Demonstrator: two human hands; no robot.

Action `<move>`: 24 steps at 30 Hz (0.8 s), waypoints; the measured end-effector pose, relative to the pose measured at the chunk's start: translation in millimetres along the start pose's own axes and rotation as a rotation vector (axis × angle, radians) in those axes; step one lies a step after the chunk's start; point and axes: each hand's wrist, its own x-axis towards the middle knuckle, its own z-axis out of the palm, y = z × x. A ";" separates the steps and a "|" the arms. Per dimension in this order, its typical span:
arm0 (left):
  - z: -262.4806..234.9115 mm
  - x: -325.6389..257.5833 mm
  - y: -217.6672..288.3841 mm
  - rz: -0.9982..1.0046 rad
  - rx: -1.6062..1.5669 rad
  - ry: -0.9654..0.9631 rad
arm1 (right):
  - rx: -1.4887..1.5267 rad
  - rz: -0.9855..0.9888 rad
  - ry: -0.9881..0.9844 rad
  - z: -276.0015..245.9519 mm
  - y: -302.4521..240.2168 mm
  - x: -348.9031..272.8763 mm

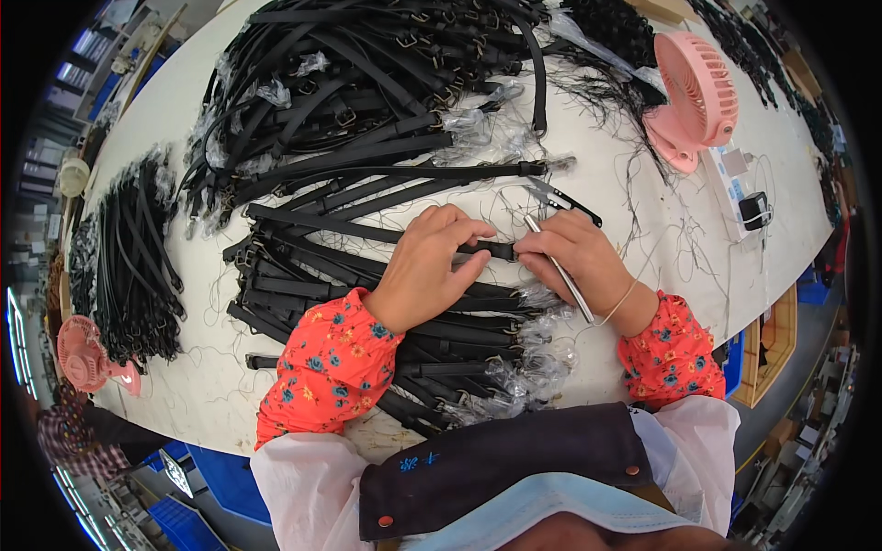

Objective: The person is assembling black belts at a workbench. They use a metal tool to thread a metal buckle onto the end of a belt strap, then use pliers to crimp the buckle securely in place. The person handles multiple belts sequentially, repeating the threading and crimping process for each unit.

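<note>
My left hand (pixel 436 264) pinches a black belt (pixel 489 249) between thumb and forefinger close to its end. My right hand (pixel 581 262) is closed around a slim silver pen-like tool (pixel 571 287), and its fingertips touch the same belt end. A pale thread loops beside the right wrist. What the tool's tip does at the belt cannot be made out. Just beyond the right hand lies a small cutter with a black handle (pixel 577 202) and a metal blade. Beneath and around both hands spread more black belts (pixel 303 286), several with plastic-wrapped ends.
A large heap of black belts (pixel 367 78) with metal buckles covers the far side of the white table (pixel 197 308). Another bundle (pixel 138 262) lies left. Pink fans stand far right (pixel 694 92) and left (pixel 83 354). A white power strip (pixel 730 193) sits right; loose threads are scattered about.
</note>
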 end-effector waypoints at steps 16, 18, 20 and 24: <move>4.9 9.8 2.2 -0.049 0.024 -0.064 | 1.038 0.573 0.000 -3.1 -8.0 -5.3; 4.6 9.6 1.6 -0.055 0.039 -0.070 | 1.054 0.634 -0.062 -3.2 -6.3 -3.8; 4.6 9.7 1.8 -0.063 0.034 -0.073 | 0.981 0.670 -0.094 -3.6 -9.7 0.8; 4.1 10.0 2.9 -0.068 0.015 -0.066 | 0.909 0.662 -0.132 -3.1 -11.7 4.3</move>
